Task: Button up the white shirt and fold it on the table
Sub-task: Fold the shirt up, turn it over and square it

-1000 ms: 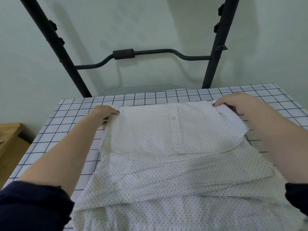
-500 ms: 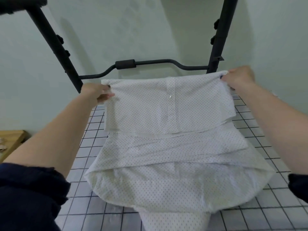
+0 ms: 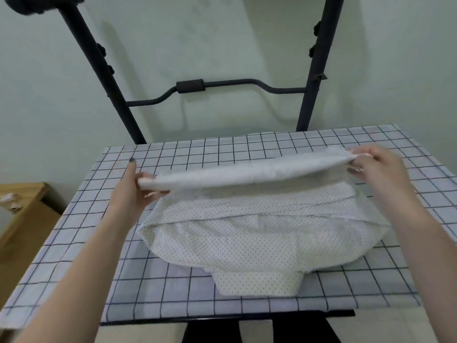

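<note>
The white dotted shirt lies partly folded in the middle of the table, its collar pointing toward me near the front edge. My left hand pinches the left end of the folded far edge. My right hand pinches the right end of that same edge. Between them the edge is lifted a little above the rest of the shirt and stretched flat. The buttons are hidden underneath.
A checked white cloth covers the table. A black metal frame with two posts and a crossbar stands behind the table against the pale wall. A wooden cabinet sits low at the left.
My hands lifted the shirt's far edge up off the table, then brought it down and toward me. The fold now hangs low over the shirt's lower part.
</note>
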A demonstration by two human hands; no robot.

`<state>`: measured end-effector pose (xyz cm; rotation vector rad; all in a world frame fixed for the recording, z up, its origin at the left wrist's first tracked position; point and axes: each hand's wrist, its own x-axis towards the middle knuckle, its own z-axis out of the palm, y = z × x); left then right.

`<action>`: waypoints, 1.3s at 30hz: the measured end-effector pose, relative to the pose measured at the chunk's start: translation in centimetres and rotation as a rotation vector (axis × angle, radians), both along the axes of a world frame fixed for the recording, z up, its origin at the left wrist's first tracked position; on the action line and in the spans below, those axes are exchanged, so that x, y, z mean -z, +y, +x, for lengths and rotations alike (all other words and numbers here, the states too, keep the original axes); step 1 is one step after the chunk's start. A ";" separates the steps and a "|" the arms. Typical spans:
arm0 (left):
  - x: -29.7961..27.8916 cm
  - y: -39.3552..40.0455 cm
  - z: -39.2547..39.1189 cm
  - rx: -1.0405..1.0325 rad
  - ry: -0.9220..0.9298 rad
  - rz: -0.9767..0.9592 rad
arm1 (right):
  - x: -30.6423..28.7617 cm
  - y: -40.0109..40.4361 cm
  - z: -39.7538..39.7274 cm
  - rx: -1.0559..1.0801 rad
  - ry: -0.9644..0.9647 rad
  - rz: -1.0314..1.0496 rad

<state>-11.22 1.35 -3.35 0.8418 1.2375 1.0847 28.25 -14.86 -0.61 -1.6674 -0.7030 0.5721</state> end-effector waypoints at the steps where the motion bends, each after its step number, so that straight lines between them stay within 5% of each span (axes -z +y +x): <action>1: 0.7 -1.0 -0.4 0.012 0.054 -0.022 | 0.9 -1.5 -0.4 -0.002 0.001 -0.006; 7: 4.7 -6.1 -2.2 0.112 0.383 -0.004 | 6.4 -7.6 -2.0 0.100 0.172 -0.076; 14: 6.0 -7.0 -2.0 0.004 0.432 0.035 | 7.0 -6.8 -2.6 0.088 0.275 -0.136; 21: 3.1 -7.6 -3.2 0.016 0.257 0.145 | 3.5 -8.1 -2.8 0.146 0.274 0.086; 27: 5.3 -9.6 -4.2 0.154 0.405 0.033 | 6.6 -10.7 -3.0 0.123 0.013 -0.235; 31: 4.8 -9.9 -3.8 0.216 0.754 0.051 | 7.1 -11.0 -3.0 0.039 -0.253 -0.478; 34: 2.7 -9.4 -2.3 0.143 1.133 0.331 | 5.4 -9.5 -4.0 0.075 -0.543 -0.377; 39: 0.6 -7.7 7.1 0.291 1.076 0.671 | 2.4 -1.1 -11.2 -0.236 -0.777 -0.118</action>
